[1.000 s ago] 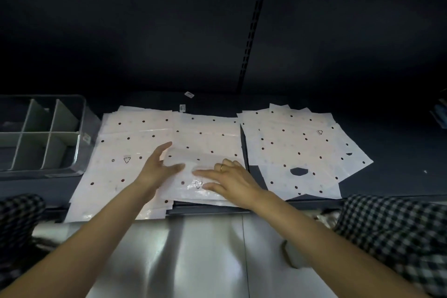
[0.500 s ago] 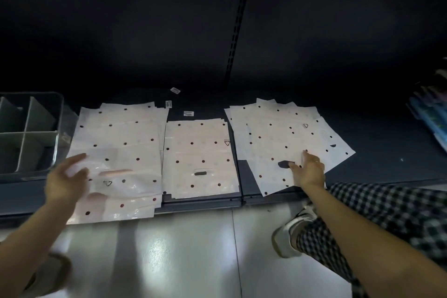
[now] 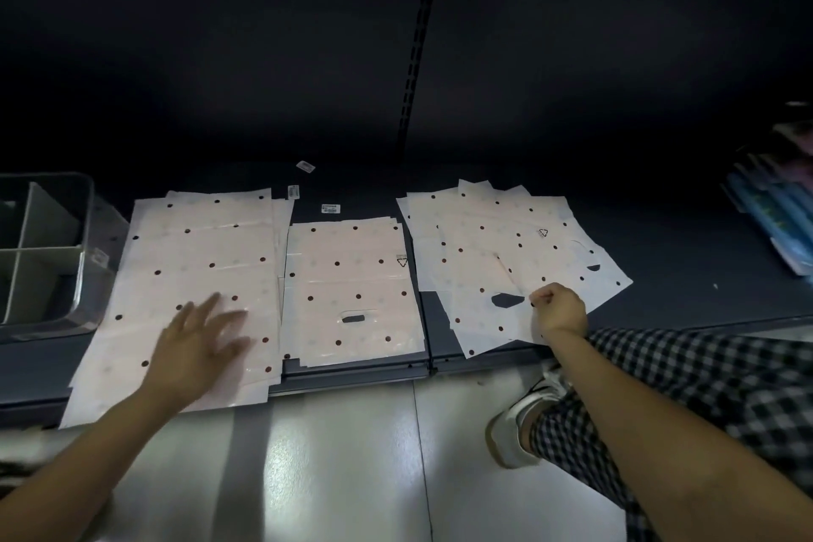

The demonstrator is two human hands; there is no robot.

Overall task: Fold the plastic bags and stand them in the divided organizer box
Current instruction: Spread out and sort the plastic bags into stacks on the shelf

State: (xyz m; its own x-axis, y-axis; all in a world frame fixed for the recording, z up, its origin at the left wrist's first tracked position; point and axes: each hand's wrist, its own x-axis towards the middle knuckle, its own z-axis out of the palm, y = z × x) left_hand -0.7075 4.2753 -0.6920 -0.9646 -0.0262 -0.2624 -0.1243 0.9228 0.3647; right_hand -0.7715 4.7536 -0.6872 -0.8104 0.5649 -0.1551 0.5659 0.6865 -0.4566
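Observation:
Three lots of white plastic bags with dark dots lie flat on a low dark shelf: a left stack point(image 3: 198, 260), a middle stack point(image 3: 352, 277) and a fanned right pile point(image 3: 497, 233). My left hand point(image 3: 198, 348) hovers or rests with fingers spread over the front of the left stack; it is blurred. My right hand point(image 3: 558, 308) is curled at the front of the right pile, next to a bag's handle cutout point(image 3: 508, 300), and pinches that bag's edge. The grey divided organizer box point(image 3: 86, 233) stands at the far left of the shelf.
The shelf's front edge point(image 3: 352, 376) runs across the view, with shiny grey floor point(image 3: 330, 475) below it. Small label stickers point(image 3: 305, 166) lie behind the bags. Blue packaged goods point(image 3: 774, 216) sit at the far right. My checked trouser leg and white shoe point(image 3: 523, 414) are at lower right.
Both hands left the middle stack. The left hand swung out to the left stack and now spreads over it. The right hand reached the right pile and curled on a bag's edge.

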